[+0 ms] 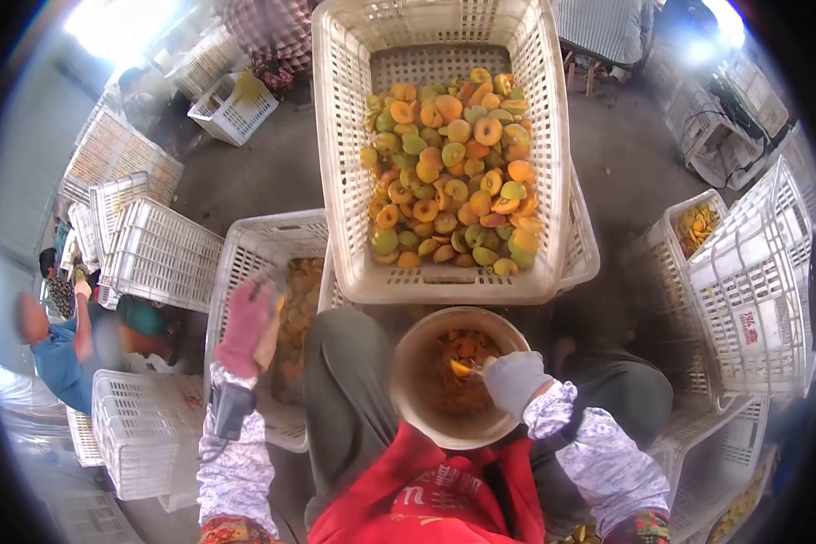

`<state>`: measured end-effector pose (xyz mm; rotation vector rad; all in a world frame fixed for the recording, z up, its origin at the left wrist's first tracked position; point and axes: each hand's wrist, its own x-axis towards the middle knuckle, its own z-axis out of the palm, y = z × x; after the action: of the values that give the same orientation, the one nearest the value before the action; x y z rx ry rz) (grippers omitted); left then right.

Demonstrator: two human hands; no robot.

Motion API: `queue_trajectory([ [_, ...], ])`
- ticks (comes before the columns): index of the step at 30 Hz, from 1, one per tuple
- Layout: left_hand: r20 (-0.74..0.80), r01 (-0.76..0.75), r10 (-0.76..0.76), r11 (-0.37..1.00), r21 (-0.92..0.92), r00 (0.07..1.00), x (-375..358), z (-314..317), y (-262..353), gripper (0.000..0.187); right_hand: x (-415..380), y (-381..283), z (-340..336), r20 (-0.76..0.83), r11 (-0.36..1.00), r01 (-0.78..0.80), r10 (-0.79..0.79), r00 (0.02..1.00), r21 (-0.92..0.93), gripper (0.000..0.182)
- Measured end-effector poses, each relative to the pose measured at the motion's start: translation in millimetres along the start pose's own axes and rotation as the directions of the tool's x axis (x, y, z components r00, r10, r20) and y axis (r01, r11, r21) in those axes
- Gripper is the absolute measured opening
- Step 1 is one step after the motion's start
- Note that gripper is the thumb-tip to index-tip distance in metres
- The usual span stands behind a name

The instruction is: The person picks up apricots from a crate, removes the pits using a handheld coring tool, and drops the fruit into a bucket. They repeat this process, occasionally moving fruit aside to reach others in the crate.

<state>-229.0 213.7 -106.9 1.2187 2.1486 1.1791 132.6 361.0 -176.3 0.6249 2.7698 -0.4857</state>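
My right hand (514, 381), in a pale grey glove, is over the right side of a round bucket (408, 399) between my knees. Its fingers are closed around something I cannot make out, and a yellow-orange fruit piece (462, 368) is at the fingertips. Brownish-orange bits lie inside the bucket. My left hand (249, 326), in a pink glove, is over a white crate (236, 263) at the left and is smeared by motion. Fruit pieces (301, 317) lie in that crate. In front, a large white crate (354, 283) holds many halved orange and green fruits (453, 172).
Stacked white crates (163, 254) stand at the left, near a person in blue (63, 349). More crates (752, 299) lean at the right, beside a crate of fruit (696, 227). Other people's clothing (267, 32) shows at the top. Dark floor (254, 177) lies between the crates.
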Motion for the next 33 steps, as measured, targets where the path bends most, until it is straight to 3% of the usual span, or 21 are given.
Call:
queue_trajectory([
  [1,-0.024,-0.041,0.052,0.935,0.352,0.998,-3,-5,-10,0.035,-1,-1,-9,0.008,0.999,0.008,-0.008,1.0,0.04,0.023],
  [2,-0.029,-0.057,0.1,0.754,0.654,0.995,-7,-2,0,0.035,-2,-2,-13,0.026,0.997,0.014,-0.016,1.0,0.078,0.024],
  [3,-0.028,-0.058,0.1,0.756,0.652,0.995,-4,7,15,0.035,1,-1,-9,0.011,1.0,-0.019,0.019,1.0,0.003,0.024],
  [5,0.027,-0.185,0.189,0.904,0.386,0.982,16,35,51,0.037,2,0,-11,0.097,0.999,0.001,0.004,0.995,-0.044,0.02],
  [7,0.24,-0.114,0.072,0.979,0.168,0.968,46,76,79,0.04,2,5,-11,0.157,0.999,0.035,-0.03,0.987,-0.028,0.02],
  [9,0.302,-0.354,0.275,0.902,0.246,0.913,76,128,91,0.041,0,3,-21,0.152,0.999,-0.027,0.03,0.988,-0.018,0.019],
  [10,0.286,-0.327,0.246,0.902,0.281,0.926,91,159,93,0.042,-1,3,-26,0.143,0.997,-0.082,0.081,0.986,-0.001,0.018],
  [11,0.269,-0.298,0.217,0.901,0.316,0.939,107,189,90,0.042,-5,8,-27,0.051,0.995,-0.1,0.1,0.994,-0.004,0.016],
  [14,0.263,-0.207,0.171,0.971,0.118,0.95,154,262,54,0.041,-16,25,-41,-0.065,0.979,-0.198,0.194,0.979,-0.051,0.014],
  [15,0.222,-0.118,0.108,0.993,0.029,0.969,156,277,54,0.041,-20,32,-42,-0.207,0.969,-0.219,0.193,0.959,-0.116,0.016],
  [16,0.188,-0.028,0.039,0.998,-0.063,0.981,156,288,52,0.04,-22,36,-48,-0.206,0.968,-0.222,0.196,0.959,-0.116,0.016],
  [17,0.08,-0.166,0.169,0.985,-0.04,0.982,156,299,42,0.038,-25,38,-57,-0.325,0.958,-0.263,0.214,0.921,-0.117,0.014],
  [18,0.086,-0.164,0.167,0.986,-0.038,0.982,161,307,24,0.038,-25,40,-63,-0.438,0.946,-0.305,0.229,0.869,-0.11,0.014],
  [19,0.148,-0.088,0.128,0.964,-0.249,0.981,168,312,4,0.035,-26,47,-64,-0.603,0.969,-0.239,0.156,0.783,-0.06,0.017],
  [20,0.215,0.001,0.105,0.897,-0.442,0.971,173,308,-6,0.032,-25,49,-68,-0.605,0.969,-0.243,0.163,0.779,-0.052,0.017],
  [21,0.355,0.191,0.09,0.709,-0.679,0.93,162,289,5,0.037,-22,50,-75,-0.643,0.968,-0.232,0.235,0.729,0.09,0.017],
  [22,0.355,0.183,0.096,0.717,-0.673,0.93,148,272,19,0.037,-20,50,-81,-0.669,0.951,-0.207,0.308,0.676,0.228,0.018],
  [24,0.527,0.523,0.154,0.067,-0.849,0.836,113,238,55,0.037,-18,46,-83,-0.707,0.951,-0.179,0.306,0.637,0.251,0.018],
  [31,0.478,0.476,0.055,0.045,-0.878,0.877,41,197,106,0.036,7,21,-64,-0.766,0.99,-0.088,0.14,0.627,0.109,0.028],
  [32,0.293,0.106,0.219,0.606,-0.788,0.93,34,191,110,0.038,9,18,-59,-0.764,0.99,-0.088,0.139,0.63,0.107,0.028],
  [33,0.216,-0.357,0.45,0.861,-0.363,0.866,30,188,112,0.04,11,17,-56,-0.75,0.99,-0.097,0.139,0.646,0.1,0.03],
])
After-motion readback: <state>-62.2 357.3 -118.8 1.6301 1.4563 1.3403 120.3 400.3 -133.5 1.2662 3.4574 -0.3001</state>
